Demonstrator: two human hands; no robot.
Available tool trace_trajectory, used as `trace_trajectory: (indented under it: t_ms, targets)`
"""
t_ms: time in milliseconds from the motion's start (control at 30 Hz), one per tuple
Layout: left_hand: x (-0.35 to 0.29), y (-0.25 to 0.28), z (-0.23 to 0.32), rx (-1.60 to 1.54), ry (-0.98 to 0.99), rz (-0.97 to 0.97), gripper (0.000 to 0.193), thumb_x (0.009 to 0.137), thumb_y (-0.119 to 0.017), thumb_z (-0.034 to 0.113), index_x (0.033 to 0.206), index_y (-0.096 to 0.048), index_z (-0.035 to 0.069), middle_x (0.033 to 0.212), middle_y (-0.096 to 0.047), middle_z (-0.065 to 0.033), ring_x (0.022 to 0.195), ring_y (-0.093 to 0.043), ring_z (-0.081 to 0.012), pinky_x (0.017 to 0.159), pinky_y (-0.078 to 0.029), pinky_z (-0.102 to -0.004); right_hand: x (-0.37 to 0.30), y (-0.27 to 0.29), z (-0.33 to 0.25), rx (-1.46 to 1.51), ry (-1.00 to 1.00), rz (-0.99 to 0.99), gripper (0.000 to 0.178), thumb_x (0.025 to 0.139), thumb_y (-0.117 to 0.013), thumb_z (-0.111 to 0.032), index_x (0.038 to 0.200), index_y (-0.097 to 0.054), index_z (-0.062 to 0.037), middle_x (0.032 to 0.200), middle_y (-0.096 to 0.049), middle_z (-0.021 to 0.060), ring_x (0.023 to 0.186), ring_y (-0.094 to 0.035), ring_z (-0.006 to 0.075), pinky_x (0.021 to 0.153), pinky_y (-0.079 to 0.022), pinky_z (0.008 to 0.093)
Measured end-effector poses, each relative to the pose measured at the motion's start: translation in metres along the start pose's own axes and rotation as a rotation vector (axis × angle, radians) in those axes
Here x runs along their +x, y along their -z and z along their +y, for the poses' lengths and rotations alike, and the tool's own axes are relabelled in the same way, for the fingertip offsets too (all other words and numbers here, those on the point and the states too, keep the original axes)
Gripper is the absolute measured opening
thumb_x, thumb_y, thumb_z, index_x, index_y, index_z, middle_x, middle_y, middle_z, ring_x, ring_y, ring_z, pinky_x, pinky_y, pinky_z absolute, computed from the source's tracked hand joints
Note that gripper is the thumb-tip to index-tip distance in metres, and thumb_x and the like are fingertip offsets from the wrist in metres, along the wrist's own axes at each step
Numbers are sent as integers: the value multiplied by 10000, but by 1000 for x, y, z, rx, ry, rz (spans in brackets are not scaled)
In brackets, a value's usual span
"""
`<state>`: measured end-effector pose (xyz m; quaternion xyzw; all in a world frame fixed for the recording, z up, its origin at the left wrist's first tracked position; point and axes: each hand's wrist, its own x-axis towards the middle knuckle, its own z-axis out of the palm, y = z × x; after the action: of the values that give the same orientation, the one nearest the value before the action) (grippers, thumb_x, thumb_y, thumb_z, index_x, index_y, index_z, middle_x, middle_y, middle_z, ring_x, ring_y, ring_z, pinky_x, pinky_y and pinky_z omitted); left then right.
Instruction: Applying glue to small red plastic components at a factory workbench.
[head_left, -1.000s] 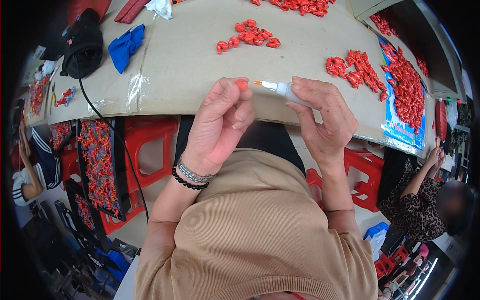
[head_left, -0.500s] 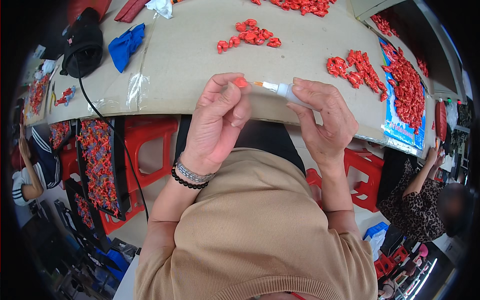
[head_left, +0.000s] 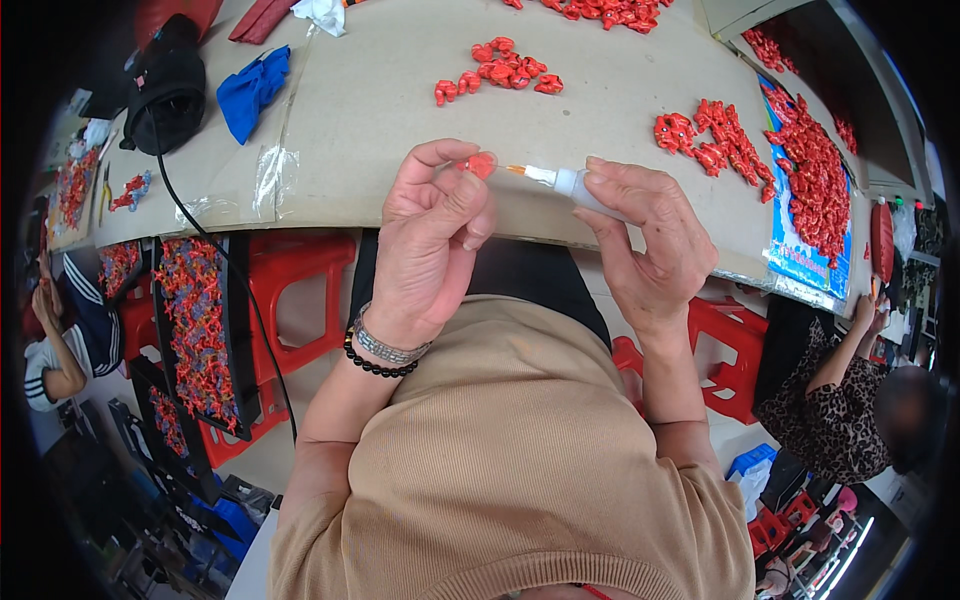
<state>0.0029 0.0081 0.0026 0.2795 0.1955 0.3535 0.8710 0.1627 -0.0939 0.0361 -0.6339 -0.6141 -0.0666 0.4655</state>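
Observation:
My left hand [head_left: 432, 230] pinches a small red plastic piece [head_left: 480, 165] between thumb and fingertips, above the table's near edge. Facing it from the right is a white squeeze bottle [head_left: 578, 186] with a thin orange tip, its body held in my right hand [head_left: 648, 225]. The tip points at the red piece, with a small gap between them. Beyond my hands lies a loose cluster of red figure parts [head_left: 505, 70]. Further right, more red parts [head_left: 735, 145] spread in a band.
A large heap of red parts [head_left: 812, 180] covers a blue printed sheet [head_left: 785, 255] at the right. A blue cloth [head_left: 250, 95] and a black lamp-like object [head_left: 168, 90] with a cable stand left. Trays of colourful pieces [head_left: 195, 330] rest beside red stools [head_left: 295, 290]. Other people sit on both sides.
My left hand has shifted slightly left with the red piece, widening the gap to the bottle's tip. My right hand stays almost where it was.

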Motion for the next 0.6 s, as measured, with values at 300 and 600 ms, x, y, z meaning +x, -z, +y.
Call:
trace_trajectory:
  t_ms: [300,600]
  targets:
    - [0,-6,0,17,-43,49,248,894,-629,49,1114,-514,51,824,-607,-11,593,-420,-64,540,-325,-211,-1,0,-2,6,-4,1,298,654,-754,98,923,-681,-7,909,-695,135,886,-684,245,709,-580,303]
    - [0,-4,0,1,-55,61,251,889,-627,33,1112,-514,61,957,-629,-34,611,-439,-64,550,-346,-207,-1,0,-4,9,-3,-9,300,650,-755,97,922,-679,-5,911,-696,142,878,-685,244,704,-575,296]
